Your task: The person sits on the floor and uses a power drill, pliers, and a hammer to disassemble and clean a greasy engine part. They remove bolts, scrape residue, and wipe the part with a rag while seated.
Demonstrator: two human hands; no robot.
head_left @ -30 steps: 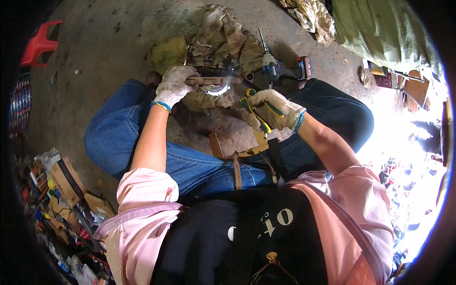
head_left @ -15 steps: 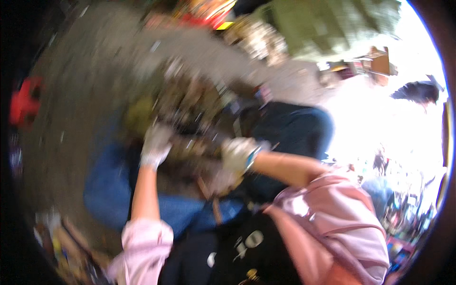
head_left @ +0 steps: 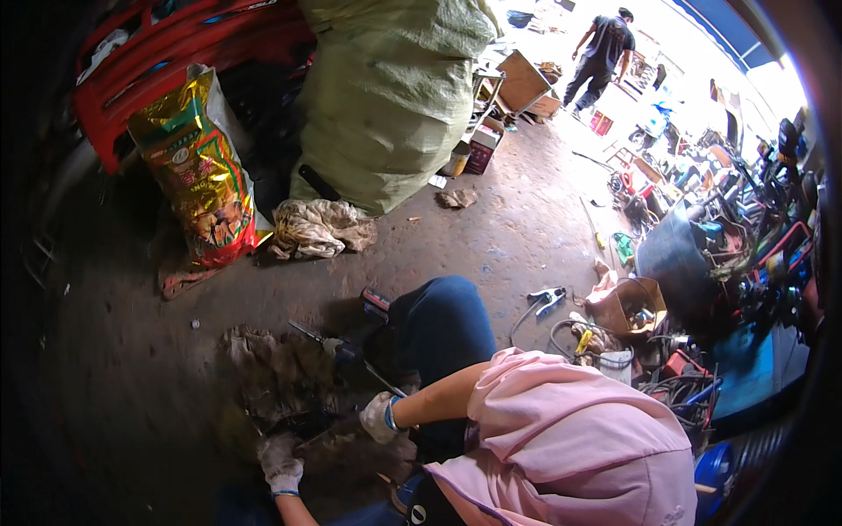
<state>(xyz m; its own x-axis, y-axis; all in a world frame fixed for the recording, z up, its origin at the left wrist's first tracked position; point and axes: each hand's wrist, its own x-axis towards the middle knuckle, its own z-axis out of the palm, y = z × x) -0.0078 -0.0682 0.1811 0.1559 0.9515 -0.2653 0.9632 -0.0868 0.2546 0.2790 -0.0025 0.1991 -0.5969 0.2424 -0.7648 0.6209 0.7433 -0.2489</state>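
My left hand (head_left: pixel 282 463), in a pale, stained work glove, is curled low over dark, dirty cloth (head_left: pixel 272 373). What its fingers close on is lost in shadow. To its right, my right hand (head_left: pixel 379 417), gloved in the same way, is rounded and closed at the cloth's edge beside my knee (head_left: pixel 443 324). Its fingers face away, hiding anything they hold. Just beyond the hands, a screwdriver-like tool (head_left: pixel 305 331) lies on the cloth. A red and black tool part (head_left: pixel 375 301) sits against my knee.
Ahead stand a gold and red printed bag (head_left: pixel 197 171) and a big pale green sack (head_left: pixel 386 96), with a crumpled rag (head_left: pixel 316 228) between them. Clamps (head_left: pixel 550 298), a scrap box (head_left: pixel 630 309), cables and a large bin (head_left: pixel 674 250) crowd the right. A person (head_left: pixel 605 57) is far off.
My view has swung up and to the right, so both hands sit lower in the picture. The bag, sack and distant person show more fully. Both hands stay around the dirty cloth.
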